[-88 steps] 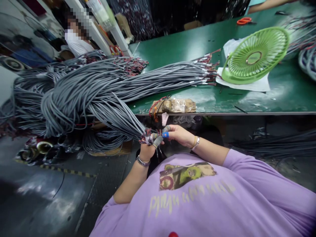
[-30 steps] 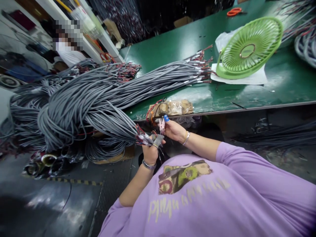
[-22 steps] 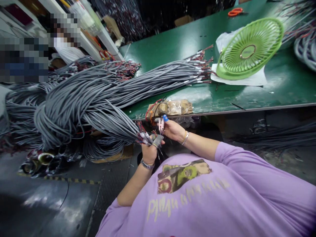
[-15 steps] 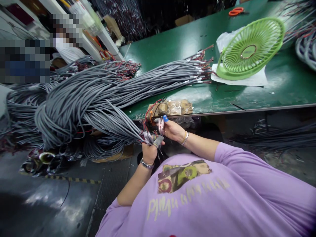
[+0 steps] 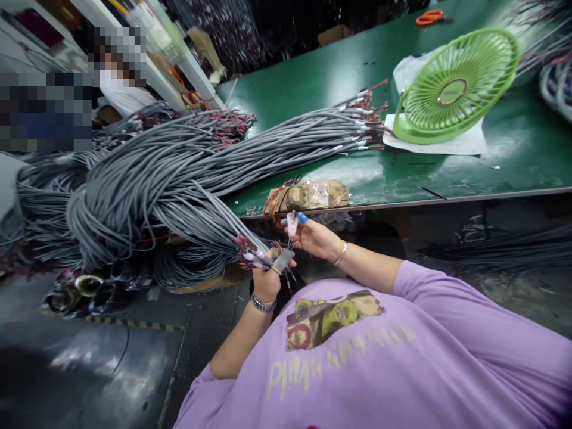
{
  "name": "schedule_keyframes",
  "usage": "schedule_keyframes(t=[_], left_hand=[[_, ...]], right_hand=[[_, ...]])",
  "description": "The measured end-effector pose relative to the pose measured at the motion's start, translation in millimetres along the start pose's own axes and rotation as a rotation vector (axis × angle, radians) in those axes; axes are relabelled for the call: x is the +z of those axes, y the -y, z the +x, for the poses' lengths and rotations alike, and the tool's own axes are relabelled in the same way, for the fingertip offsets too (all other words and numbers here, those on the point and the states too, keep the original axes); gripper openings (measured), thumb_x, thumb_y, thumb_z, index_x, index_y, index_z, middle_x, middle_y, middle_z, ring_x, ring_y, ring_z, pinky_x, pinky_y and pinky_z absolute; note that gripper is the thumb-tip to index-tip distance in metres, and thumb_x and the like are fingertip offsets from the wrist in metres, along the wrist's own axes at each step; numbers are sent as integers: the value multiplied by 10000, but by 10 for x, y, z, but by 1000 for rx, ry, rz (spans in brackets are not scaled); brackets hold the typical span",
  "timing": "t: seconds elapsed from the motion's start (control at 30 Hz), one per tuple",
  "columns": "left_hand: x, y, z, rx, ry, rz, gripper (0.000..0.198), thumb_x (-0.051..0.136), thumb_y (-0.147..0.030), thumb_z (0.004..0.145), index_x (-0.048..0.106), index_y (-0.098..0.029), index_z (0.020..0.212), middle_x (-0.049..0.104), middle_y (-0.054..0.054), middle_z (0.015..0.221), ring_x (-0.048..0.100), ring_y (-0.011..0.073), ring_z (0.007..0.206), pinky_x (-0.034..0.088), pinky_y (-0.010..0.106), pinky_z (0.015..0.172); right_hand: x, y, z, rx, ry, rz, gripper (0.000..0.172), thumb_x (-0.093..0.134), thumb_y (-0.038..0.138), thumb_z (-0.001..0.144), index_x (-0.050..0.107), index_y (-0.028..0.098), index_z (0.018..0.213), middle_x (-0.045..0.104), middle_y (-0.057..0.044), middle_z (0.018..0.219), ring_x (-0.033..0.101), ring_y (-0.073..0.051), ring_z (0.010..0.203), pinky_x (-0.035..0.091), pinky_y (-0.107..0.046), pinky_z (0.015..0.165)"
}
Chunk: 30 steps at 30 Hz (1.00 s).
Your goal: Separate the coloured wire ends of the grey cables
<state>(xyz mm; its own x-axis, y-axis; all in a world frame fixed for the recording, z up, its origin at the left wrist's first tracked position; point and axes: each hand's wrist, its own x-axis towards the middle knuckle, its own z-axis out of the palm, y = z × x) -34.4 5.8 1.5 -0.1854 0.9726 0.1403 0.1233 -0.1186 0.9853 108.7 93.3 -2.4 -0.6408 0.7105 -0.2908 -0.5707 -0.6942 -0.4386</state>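
My left hand [image 5: 267,282] is closed around the end of a grey cable [image 5: 263,250], where thin coloured wires fan out. A grey wrap [image 5: 283,260] covers what looks like its thumb. Just to the right, my right hand [image 5: 319,239] is pinched on a small pale pink clip [image 5: 292,226], blurred here; a blue cover [image 5: 302,218] is on the thumb. Thin wires run between the clip and the cable end. Behind the hands, a wooden block [image 5: 313,195] wrapped in clear tape, with red and black leads, lies at the table edge.
Large bundles of grey cable [image 5: 120,185] drape over the left side of the green table [image 5: 322,77]. A green fan [image 5: 456,89] stands on white paper to the right. Orange-handled scissors [image 5: 429,18] lie farther back. Another person [image 5: 125,89] is at upper left.
My left hand has shifted slightly left and down. The right hand has moved a little right and down, and the clip has turned. Coloured wires of the bundle now show farther left.
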Motion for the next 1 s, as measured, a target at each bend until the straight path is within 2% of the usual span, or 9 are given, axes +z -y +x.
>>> schedule_keyframes(t=[0.13,0.37,0.47,0.6,0.8,1.0], left_hand=[[57,-29,-13,8,-79,-4,195,707,-345,759,701,-175,664,675,21,612,618,142,588,487,265,590],[133,-4,25,18,-90,-22,203,704,-344,762,696,-171,656,682,24,615,629,147,606,479,272,619],[134,7,30,28,-100,-7,198,704,-337,762,697,-169,656,682,25,616,627,145,612,476,272,632],[126,30,29,36,-106,15,191,700,-330,769,703,-170,664,681,24,617,620,142,612,470,265,626],[110,110,26,22,-95,42,190,700,-324,774,705,-166,669,689,27,631,606,134,580,474,259,586],[111,91,15,4,-113,49,211,695,-345,769,693,-168,654,695,28,633,630,145,582,501,270,596]], right_hand=[[-16,-11,-29,-89,18,-67,261,528,337,931,693,148,860,636,-20,731,522,-89,614,424,-199,578],[-104,-93,92,-278,-72,-313,480,587,617,823,681,147,806,601,-15,679,462,-84,581,377,-212,557],[-91,-102,149,-210,-49,-270,517,583,660,800,678,152,789,633,-29,726,475,-85,581,392,-222,564],[-18,-79,167,-97,-38,-77,452,607,617,816,686,172,836,659,-28,764,527,-95,613,417,-223,578],[48,-53,147,-111,-70,8,402,632,555,833,662,160,762,642,-10,690,532,-83,597,413,-202,562],[31,-55,104,-67,-43,3,467,555,622,851,664,169,817,651,-16,736,533,-90,603,427,-216,571]])
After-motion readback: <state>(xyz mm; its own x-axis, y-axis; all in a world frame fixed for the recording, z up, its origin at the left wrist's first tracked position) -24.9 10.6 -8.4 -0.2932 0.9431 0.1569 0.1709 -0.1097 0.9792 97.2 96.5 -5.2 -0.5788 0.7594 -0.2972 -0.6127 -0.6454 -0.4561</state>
